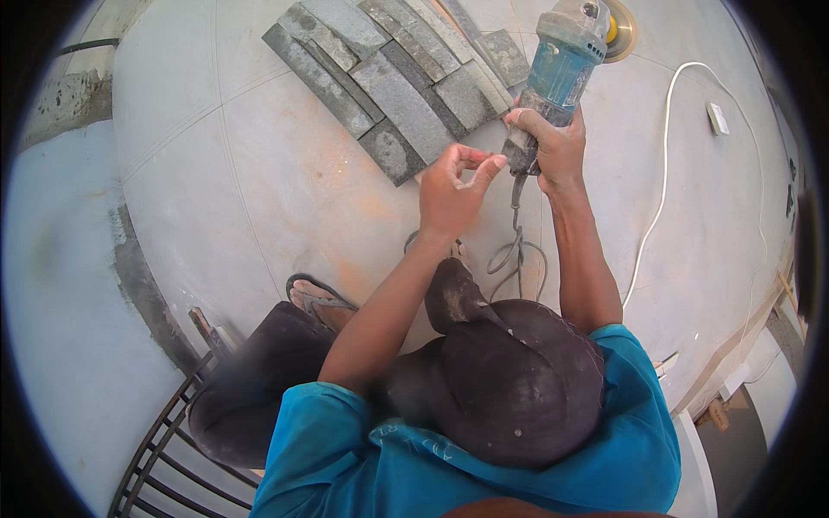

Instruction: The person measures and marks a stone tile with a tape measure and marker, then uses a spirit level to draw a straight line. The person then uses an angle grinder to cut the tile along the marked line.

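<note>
My right hand [561,147] is wrapped round the rear grip of a teal and grey angle grinder [557,76], holding it upright in the picture with its head pointing away from me. A round cutting disc [623,33] shows at the far right of the grinder's head. My left hand [452,192] is closed in a pinch, thumb and forefinger beside the dusty back end of the grinder. Whatever those fingertips hold, if anything, is too small to make out. The grinder's dark cord [516,216] drops from its rear and loops near my knee.
Grey stone cladding strips [401,86] lie together on the dusty tiled floor [285,173], left of the grinder. A white cable [665,164] curves across the right side, near a small white box [718,119]. Black metal bars [155,449] stand at lower left, close to my leg.
</note>
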